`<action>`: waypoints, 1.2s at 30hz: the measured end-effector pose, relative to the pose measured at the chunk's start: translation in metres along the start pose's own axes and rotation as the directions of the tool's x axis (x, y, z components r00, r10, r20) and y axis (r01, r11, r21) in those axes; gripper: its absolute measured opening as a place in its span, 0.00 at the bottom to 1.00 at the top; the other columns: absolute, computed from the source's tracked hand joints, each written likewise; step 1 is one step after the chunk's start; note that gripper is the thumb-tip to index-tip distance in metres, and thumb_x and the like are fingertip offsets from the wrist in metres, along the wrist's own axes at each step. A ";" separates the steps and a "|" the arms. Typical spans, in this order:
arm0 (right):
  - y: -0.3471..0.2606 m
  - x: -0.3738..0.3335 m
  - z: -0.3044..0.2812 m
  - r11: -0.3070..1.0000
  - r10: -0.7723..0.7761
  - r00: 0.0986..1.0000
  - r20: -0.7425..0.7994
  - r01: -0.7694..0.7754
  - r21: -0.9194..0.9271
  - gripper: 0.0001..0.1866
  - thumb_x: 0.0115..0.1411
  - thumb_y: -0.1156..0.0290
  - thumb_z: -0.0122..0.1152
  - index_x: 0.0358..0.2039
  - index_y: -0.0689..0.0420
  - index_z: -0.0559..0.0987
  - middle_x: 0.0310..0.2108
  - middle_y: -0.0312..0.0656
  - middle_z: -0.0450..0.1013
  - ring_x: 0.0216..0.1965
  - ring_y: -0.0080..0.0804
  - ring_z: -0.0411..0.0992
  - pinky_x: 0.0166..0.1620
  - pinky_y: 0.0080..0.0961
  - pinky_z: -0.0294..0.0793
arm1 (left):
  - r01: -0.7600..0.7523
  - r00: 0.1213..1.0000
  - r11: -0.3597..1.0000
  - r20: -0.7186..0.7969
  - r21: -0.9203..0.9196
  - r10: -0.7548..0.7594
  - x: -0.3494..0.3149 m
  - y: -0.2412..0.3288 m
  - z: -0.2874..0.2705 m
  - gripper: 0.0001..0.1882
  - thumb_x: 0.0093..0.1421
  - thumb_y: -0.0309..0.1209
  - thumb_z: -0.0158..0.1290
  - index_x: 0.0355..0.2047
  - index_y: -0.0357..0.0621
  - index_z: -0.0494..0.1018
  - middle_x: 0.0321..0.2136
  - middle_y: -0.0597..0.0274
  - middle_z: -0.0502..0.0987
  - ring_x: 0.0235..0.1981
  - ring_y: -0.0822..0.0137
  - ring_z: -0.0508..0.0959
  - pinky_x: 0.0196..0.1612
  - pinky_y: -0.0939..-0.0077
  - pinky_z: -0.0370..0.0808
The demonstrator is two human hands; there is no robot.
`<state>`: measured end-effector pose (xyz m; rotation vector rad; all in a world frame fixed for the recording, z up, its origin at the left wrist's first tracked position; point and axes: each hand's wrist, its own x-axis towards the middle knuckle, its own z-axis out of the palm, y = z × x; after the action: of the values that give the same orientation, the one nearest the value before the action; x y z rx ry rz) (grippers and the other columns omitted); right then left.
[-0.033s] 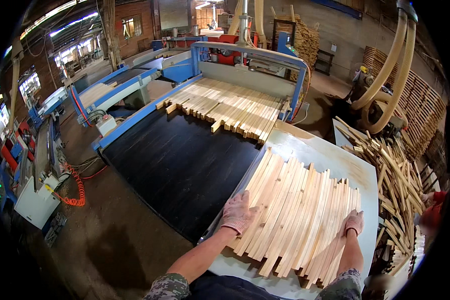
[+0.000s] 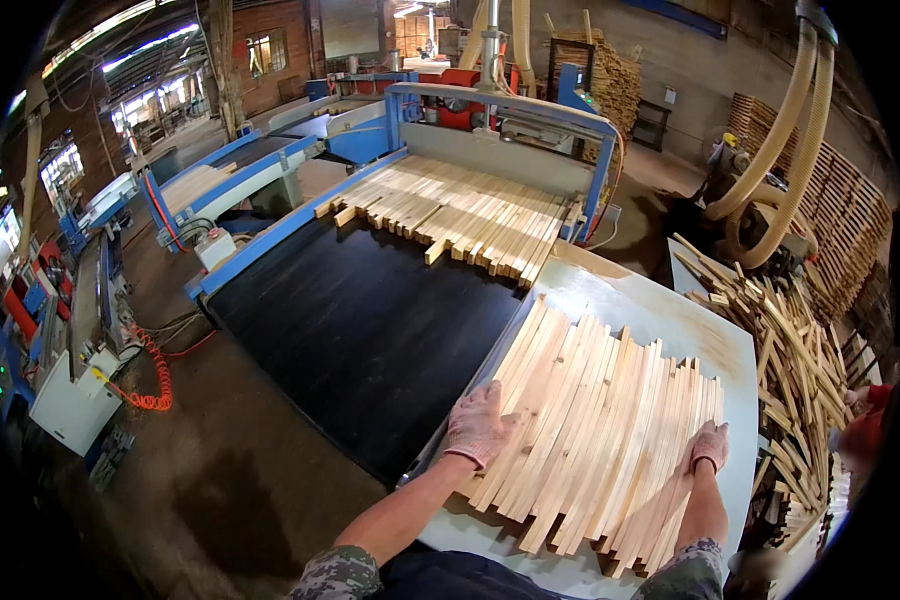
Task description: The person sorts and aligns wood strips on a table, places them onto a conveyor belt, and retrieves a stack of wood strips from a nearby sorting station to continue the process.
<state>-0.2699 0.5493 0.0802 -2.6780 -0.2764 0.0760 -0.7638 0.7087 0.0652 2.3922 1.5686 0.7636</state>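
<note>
Many pale wooden strips point(image 2: 595, 430) lie side by side in a row on a light grey sheet-topped table point(image 2: 735, 430), their ends uneven. My left hand point(image 2: 477, 428), in a pinkish knit glove, rests along the row's left edge. Its fingers stretch forward and its thumb is spread over the outer strips. At the opposite edge my right hand point(image 2: 708, 446), gloved alike, lies against the outermost strips with thumb and fingers apart. Between them the two hands flank the whole row. The undersides of the fingers are hidden.
A black conveyor belt point(image 2: 340, 340) adjoins the table at left. More wooden strips point(image 2: 460, 210) lie across its far end, before a blue machine frame point(image 2: 600, 185). A jumbled wood heap point(image 2: 785, 360) lies at right, near a person's red sleeve point(image 2: 878, 397). Beige hoses point(image 2: 785, 140) hang behind.
</note>
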 end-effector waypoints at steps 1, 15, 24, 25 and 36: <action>-0.001 -0.001 -0.001 1.000 0.006 1.000 0.003 -0.006 0.009 0.35 0.69 0.48 0.47 0.71 0.55 0.68 0.63 0.56 0.74 0.62 0.59 0.73 0.63 0.48 0.72 | 0.007 1.000 1.000 0.015 -0.002 -0.007 0.000 0.000 -0.001 0.42 0.61 0.53 0.61 0.67 0.38 0.65 0.54 0.42 0.76 0.53 0.47 0.78 0.59 0.55 0.72; 0.024 0.037 0.030 0.999 -0.024 0.999 0.028 0.023 0.045 0.34 0.74 0.48 0.45 0.72 0.56 0.66 0.69 0.48 0.70 0.68 0.51 0.68 0.66 0.37 0.68 | 0.101 0.989 0.994 0.111 -0.043 -0.096 0.000 0.008 -0.011 0.43 0.63 0.54 0.57 0.69 0.39 0.63 0.59 0.39 0.74 0.59 0.44 0.75 0.63 0.53 0.70; 0.031 0.042 0.038 0.993 -0.007 1.000 0.027 0.004 0.114 0.34 0.74 0.50 0.45 0.74 0.54 0.63 0.67 0.52 0.70 0.65 0.56 0.70 0.65 0.47 0.70 | 0.160 0.963 0.986 0.225 -0.041 -0.147 0.002 0.014 -0.027 0.45 0.64 0.54 0.56 0.72 0.37 0.60 0.65 0.42 0.69 0.63 0.44 0.71 0.68 0.54 0.66; 0.030 0.039 0.036 0.962 0.054 0.995 0.085 -0.075 0.262 0.34 0.74 0.49 0.45 0.74 0.53 0.63 0.68 0.52 0.70 0.65 0.56 0.70 0.65 0.47 0.70 | 0.160 0.963 0.987 0.224 -0.032 -0.149 0.002 0.013 -0.025 0.45 0.65 0.55 0.56 0.72 0.37 0.60 0.65 0.42 0.69 0.64 0.45 0.71 0.68 0.54 0.65; 0.019 0.027 0.031 0.998 -0.058 0.998 0.020 0.058 0.001 0.35 0.74 0.46 0.45 0.73 0.53 0.65 0.66 0.53 0.72 0.63 0.57 0.72 0.63 0.48 0.72 | 0.175 0.959 0.985 0.230 -0.010 -0.168 0.002 0.011 -0.020 0.45 0.64 0.55 0.56 0.73 0.37 0.60 0.67 0.43 0.67 0.66 0.47 0.70 0.70 0.56 0.63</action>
<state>-0.2430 0.5514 0.0436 -2.6678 -0.3595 0.0849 -0.7647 0.7032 0.0875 2.1952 1.6276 0.4568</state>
